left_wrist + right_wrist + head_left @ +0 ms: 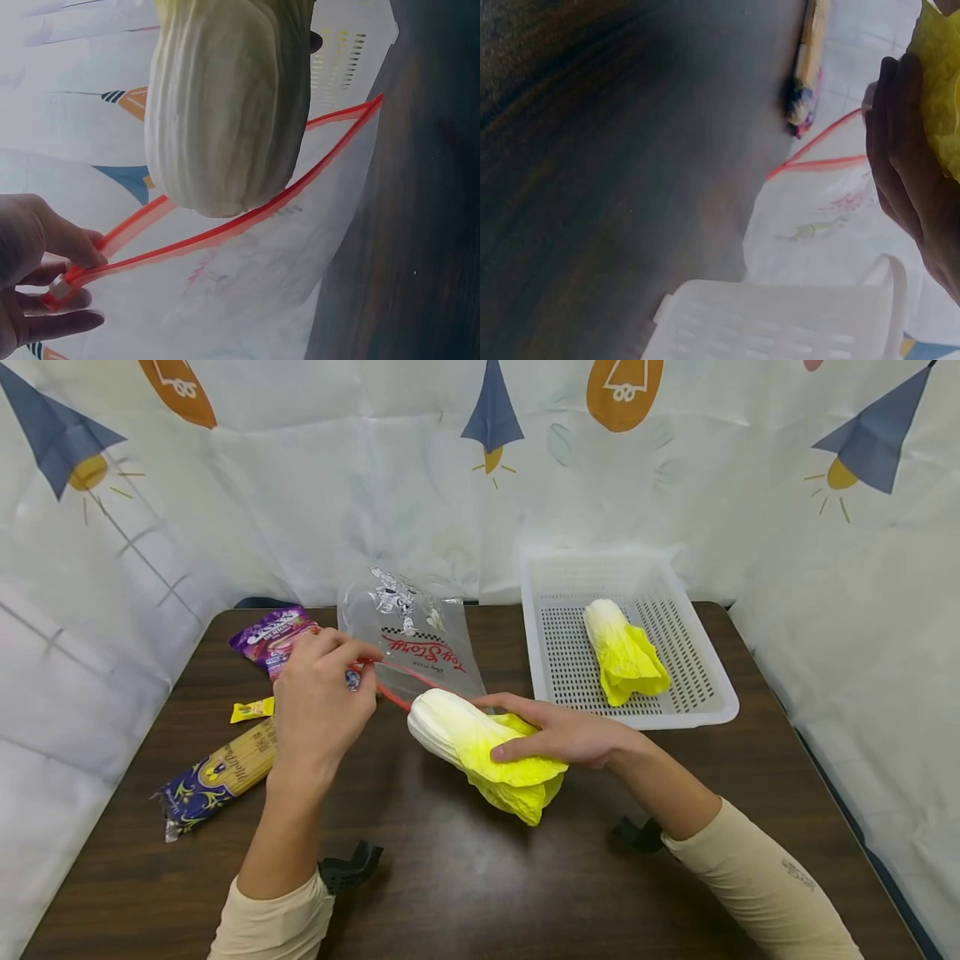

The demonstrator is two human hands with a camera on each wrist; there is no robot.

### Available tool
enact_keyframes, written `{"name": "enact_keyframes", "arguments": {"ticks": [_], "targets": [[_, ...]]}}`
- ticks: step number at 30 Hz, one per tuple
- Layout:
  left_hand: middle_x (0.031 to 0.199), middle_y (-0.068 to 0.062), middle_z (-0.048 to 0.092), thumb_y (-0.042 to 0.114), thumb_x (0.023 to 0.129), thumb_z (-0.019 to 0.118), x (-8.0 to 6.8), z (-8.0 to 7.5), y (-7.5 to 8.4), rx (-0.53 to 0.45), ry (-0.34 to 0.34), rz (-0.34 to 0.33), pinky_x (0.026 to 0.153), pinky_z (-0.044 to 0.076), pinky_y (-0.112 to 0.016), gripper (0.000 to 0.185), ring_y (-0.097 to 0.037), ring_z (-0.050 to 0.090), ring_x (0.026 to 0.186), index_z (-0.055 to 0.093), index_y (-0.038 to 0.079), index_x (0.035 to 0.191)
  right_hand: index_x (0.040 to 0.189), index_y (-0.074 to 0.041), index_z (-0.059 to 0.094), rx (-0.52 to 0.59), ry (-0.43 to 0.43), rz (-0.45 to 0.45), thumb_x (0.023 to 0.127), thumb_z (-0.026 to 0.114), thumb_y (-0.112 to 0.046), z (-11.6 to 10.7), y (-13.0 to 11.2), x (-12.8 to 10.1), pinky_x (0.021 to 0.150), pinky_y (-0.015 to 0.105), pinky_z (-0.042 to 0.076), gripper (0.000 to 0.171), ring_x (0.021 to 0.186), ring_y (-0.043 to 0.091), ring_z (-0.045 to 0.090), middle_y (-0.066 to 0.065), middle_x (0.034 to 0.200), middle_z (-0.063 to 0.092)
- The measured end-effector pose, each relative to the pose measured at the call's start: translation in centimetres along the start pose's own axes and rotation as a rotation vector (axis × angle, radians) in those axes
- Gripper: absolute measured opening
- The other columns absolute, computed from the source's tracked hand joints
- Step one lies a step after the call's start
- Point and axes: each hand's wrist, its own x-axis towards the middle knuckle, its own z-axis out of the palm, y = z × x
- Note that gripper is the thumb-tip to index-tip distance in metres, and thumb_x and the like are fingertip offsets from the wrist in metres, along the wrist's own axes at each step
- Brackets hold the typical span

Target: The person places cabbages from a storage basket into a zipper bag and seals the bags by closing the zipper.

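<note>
The left hand [318, 693] pinches the red zip edge of a clear plastic zipper bag [420, 647] printed with cartoon figures and red lettering, its fingers [71, 244] curled around the strip and holding the mouth open above the dark brown wooden desk [450, 877]. The right hand [558, 735] grips a yellow and white toy napa cabbage [480, 752], fingers wrapped over its leafy yellow part, with the white stem end pointing at the bag's mouth and just reaching the red rim. Behind the right hand, a white perforated plastic basket [705, 697] holds a second yellow and white toy cabbage [622, 652]. To the left lie a purple snack packet [266, 635], a small yellow wrapper [251, 710] and a blue-ended pack of spaghetti [213, 777].
</note>
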Motion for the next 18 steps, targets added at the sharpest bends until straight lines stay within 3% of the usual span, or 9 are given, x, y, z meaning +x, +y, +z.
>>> {"name": "enact_keyframes", "arguments": {"ticks": [8,18], "targets": [[0.093,-0.014,0.071,-0.002,0.08,0.074,-0.1,0.0,0.1,-0.006,-0.084,0.016,0.07,0.05,-0.046,0.016,-0.032,0.057,0.087,0.081,0.002,0.093,0.158,-0.037,0.035,0.126,0.04,0.0,0.097,0.069,-0.03,0.1,0.6,0.6,0.095,0.04,0.056,0.07,0.117,0.031,0.062,0.012,0.146,0.048],[0.09,-0.01,0.071,0.001,0.08,0.075,-0.3,0.2,0.1,0.015,-0.154,0.032,0.071,0.054,-0.051,0.008,-0.032,0.059,0.087,0.079,0.005,0.085,0.163,-0.034,0.023,0.246,0.046,0.021,0.098,0.066,-0.031,0.6,1.4,1.2,0.103,0.043,0.051,0.078,0.128,0.033,0.052,0.011,0.154,0.04]]}}
